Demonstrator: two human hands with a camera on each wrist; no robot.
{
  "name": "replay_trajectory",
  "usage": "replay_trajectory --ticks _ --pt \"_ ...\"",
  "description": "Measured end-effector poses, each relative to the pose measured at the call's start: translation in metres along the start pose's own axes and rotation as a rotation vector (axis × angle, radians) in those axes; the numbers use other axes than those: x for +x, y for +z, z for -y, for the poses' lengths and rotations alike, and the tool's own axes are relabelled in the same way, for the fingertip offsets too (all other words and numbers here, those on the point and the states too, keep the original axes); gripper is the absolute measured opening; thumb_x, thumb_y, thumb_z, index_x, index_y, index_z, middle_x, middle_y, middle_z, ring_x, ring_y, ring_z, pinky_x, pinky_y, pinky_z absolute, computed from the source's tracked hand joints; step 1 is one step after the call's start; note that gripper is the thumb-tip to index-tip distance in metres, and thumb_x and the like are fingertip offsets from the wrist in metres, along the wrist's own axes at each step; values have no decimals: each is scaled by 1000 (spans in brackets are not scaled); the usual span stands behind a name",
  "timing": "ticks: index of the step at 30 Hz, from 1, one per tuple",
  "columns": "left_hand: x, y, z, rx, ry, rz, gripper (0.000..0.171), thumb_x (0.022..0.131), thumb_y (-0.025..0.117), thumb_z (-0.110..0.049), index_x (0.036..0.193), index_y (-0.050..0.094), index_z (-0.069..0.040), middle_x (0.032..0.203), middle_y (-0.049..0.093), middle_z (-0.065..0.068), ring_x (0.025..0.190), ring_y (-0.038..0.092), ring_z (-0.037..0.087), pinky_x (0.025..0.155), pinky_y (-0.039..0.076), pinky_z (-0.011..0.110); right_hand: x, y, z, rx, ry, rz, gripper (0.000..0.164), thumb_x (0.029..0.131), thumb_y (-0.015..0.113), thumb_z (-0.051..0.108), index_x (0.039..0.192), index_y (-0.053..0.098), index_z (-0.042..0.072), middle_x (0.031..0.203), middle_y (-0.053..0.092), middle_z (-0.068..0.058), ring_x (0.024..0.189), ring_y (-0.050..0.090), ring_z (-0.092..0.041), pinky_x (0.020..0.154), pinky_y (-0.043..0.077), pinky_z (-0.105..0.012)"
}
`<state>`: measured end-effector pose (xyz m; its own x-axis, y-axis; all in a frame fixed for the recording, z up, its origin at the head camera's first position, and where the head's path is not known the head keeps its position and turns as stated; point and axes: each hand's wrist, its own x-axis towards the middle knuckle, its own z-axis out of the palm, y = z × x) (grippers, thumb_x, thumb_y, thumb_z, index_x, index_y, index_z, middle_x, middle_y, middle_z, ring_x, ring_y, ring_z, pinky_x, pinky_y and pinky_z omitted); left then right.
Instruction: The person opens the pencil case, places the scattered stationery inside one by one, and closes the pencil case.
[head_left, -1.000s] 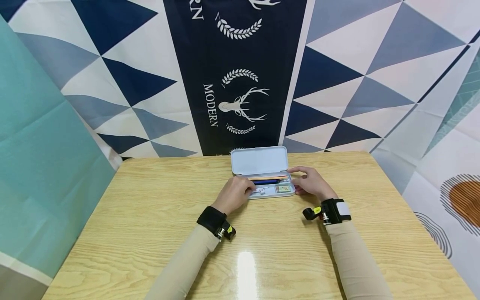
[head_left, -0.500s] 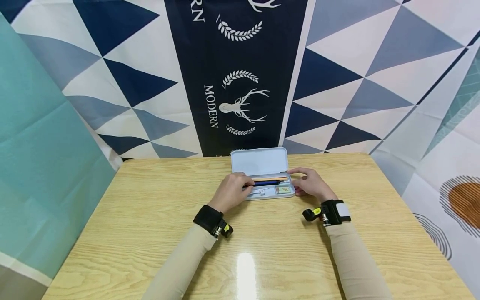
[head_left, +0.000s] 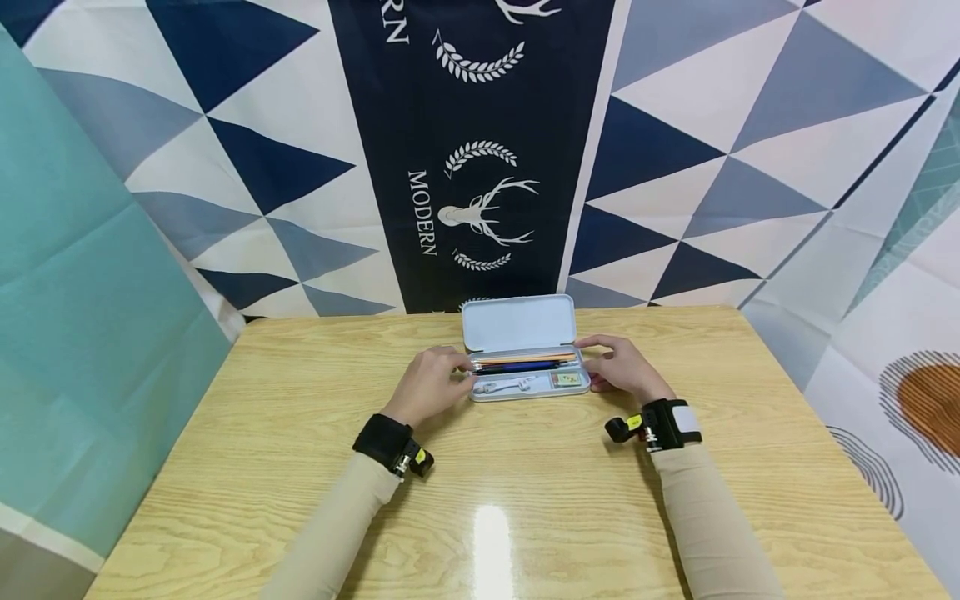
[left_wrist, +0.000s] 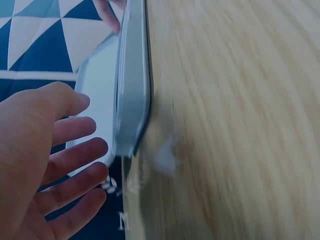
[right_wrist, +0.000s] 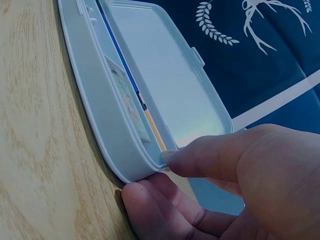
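A pale blue pencil case (head_left: 540,396) lies on the table with its lid (head_left: 519,323) raised at the back. Inside are a dark blue pen (head_left: 525,367), an orange pencil (head_left: 555,357), a white compass-like tool (head_left: 504,385) and a small box with a yellow-green picture (head_left: 566,379). My left hand (head_left: 429,385) is at the case's left end; the left wrist view shows its fingers (left_wrist: 75,152) spread, holding nothing. My right hand (head_left: 624,368) pinches the right end, its thumb (right_wrist: 200,156) on the rim and other fingers against the outer wall.
The wood-grained table (head_left: 540,500) extends in front of the case. Behind it hangs a patterned cloth (head_left: 480,125) with triangles and a deer head; a teal cloth (head_left: 90,292) hangs at the left.
My left hand has moved left from over the case's left part to its left end, uncovering the pens and the white tool there. The right hand keeps its place.
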<state>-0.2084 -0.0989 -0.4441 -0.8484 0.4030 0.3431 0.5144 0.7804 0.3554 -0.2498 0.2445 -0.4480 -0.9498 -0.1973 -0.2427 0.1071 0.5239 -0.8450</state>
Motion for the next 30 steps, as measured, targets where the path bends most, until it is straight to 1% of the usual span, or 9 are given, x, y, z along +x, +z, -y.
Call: replay_trajectory --ticks 2,4,7,10,13,17,22,26,30 --pt "-2 -3 4 -3 -22 6 19 87 72 -27 97 80 -13 94 75 0 81 64 13 72 58 33 0 -1 0 1 -3 2 44 98 60 10 141 55 9 109 68 -31 64 66 -14 56 58 -22" --pt "-3 -6 6 -17 -52 26 25 87 73 -31 103 79 -12 97 76 2 85 65 15 75 58 35 0 -2 1 3 -3 3 44 98 59 10 141 56 9 110 68 -31 64 66 -15 56 58 -22" --pt "-5 -5 9 -31 -132 91 48 86 74 -43 122 72 -12 109 74 2 103 64 20 85 57 40 0 -2 1 0 -2 1 44 98 59 10 141 55 9 110 68 -32 64 66 -15 57 58 -22" --pt "-6 -2 12 -67 -212 149 74 83 74 -51 142 56 -10 122 69 3 120 57 25 98 52 46 0 -2 0 -3 2 -4 44 98 59 10 141 56 9 111 68 -31 64 66 -15 56 58 -21" --pt "-8 0 13 -119 -262 164 88 80 76 -54 149 47 -8 132 65 7 131 50 29 109 45 50 0 -1 0 -1 0 -1 44 98 59 10 142 55 9 111 68 -31 65 67 -14 56 58 -21" --pt "-9 1 13 -166 -290 167 100 75 79 -56 153 40 -7 140 59 10 134 44 32 113 37 57 0 -1 1 3 3 -3 44 97 60 10 141 56 9 109 68 -30 64 66 -14 56 58 -21" --pt "-8 7 13 -184 -308 221 119 67 83 -58 159 26 -8 153 47 11 143 34 33 117 28 60 0 -1 1 -1 0 0 45 97 60 10 142 55 9 109 67 -30 65 66 -14 57 58 -22" --pt "-7 11 11 -193 -300 243 120 65 85 -57 159 26 -9 158 40 13 145 29 35 120 23 60 1 -1 0 3 3 -4 44 97 60 10 141 56 10 110 66 -31 66 66 -14 57 58 -22" --pt "-6 17 10 -165 -298 245 119 66 85 -58 158 28 -9 156 41 13 144 29 35 120 22 59 2 0 0 0 20 -13 43 97 60 10 140 57 12 110 67 -29 64 65 -14 55 58 -22"
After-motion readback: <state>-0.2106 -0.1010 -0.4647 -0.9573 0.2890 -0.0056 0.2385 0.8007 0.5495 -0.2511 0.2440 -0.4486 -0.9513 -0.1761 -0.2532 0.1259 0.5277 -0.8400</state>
